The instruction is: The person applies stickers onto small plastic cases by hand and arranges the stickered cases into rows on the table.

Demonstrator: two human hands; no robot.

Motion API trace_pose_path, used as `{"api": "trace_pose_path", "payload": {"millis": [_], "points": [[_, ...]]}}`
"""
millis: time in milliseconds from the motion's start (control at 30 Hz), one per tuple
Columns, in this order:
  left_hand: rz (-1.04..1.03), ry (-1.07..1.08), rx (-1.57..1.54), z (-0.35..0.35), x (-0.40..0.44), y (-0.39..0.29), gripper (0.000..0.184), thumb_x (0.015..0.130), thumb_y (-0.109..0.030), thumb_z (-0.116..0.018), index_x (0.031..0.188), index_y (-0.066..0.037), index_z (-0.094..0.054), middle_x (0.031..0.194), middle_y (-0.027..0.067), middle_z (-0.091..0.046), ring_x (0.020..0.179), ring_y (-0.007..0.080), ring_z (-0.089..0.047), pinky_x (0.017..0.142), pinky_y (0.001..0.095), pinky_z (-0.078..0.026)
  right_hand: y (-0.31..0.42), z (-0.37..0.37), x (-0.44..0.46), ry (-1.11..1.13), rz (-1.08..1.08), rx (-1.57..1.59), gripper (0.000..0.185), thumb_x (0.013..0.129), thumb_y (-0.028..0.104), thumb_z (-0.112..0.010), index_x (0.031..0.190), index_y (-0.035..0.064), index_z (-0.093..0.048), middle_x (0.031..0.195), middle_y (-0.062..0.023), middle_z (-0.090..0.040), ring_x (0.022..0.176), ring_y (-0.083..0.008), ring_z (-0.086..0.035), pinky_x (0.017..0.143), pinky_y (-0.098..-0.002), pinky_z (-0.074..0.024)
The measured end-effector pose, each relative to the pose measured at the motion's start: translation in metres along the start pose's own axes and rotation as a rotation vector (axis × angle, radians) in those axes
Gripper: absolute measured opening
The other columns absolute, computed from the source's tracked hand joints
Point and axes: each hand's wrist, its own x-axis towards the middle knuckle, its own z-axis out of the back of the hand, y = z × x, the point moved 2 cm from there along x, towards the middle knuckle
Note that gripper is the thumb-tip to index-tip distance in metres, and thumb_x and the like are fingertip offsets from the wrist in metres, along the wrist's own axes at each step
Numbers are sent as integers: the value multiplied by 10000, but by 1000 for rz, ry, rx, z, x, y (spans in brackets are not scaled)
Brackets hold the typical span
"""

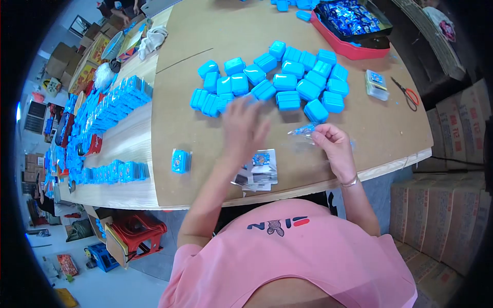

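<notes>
Several small blue boxes (285, 82) lie in a loose cluster on the brown board (200, 138). My left hand (244, 128), smeared by motion, is over the cluster's near edge; whether it holds a box cannot be made out. To the right, the fingers of my right hand (333, 143) pinch a clear plastic bag (304, 130) with a blue print. Between my forearms, near the table's edge, lies a stack of printed cards or bags (261, 172). A wrapped blue box (181, 161) stands left of my left forearm.
Scissors with orange handles (408, 95) and a small stack of cards (376, 84) lie at the right. Behind them is a red tray (349, 49) with blue packets. Rows of wrapped blue boxes (115, 172) stand at the left. Another person's hands (126, 19) show at the far left.
</notes>
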Motion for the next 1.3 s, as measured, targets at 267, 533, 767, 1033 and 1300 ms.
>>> {"api": "trace_pose_path", "payload": {"millis": [267, 533, 767, 1033, 1300], "points": [[494, 179, -171, 7, -12, 6, 328, 766, -220, -700, 1013, -53, -564, 1058, 113, -557, 957, 254, -530, 798, 366, -422, -3, -5, 7, -3, 16, -19, 107, 826, -5, -649, 925, 29, -627, 771, 10, -589, 690, -41, -501, 651, -150, -410], [580, 164, -256, 1, -36, 9, 295, 787, -176, -688, 1007, -15, -576, 980, 106, -564, 797, 210, -570, 663, 298, -444, 0, -16, 10, 27, 67, -110, 118, 809, -11, -666, 897, 36, -604, 751, 19, -570, 670, -34, -486, 626, -152, -402], [708, 113, -946, 11, -43, -14, 180, 816, -88, -643, 963, 16, -645, 810, 47, -619, 656, 112, -547, 580, 217, -413, 5, -35, 6, 93, 146, -190, 106, 812, 1, -673, 871, 39, -593, 730, 17, -567, 643, -35, -493, 613, -158, -411], [823, 124, -972, 20, -46, -24, 129, 840, -43, -606, 929, 23, -673, 734, 7, -633, 647, 72, -532, 587, 182, -403, 7, -43, -4, 138, 54, -49, 74, 811, 19, -675, 861, 12, -621, 732, -10, -609, 610, -54, -520, 599, -172, -440], [621, 43, -661, 12, -42, -11, 232, 861, -102, -600, 1061, 6, -648, 949, 61, -656, 821, 102, -543, 785, 233, -417, -5, -40, 1, 98, 49, 37, 146, 830, 39, -665, 966, -5, -636, 831, -63, -669, 669, -85, -582, 638, -186, -470]]}}
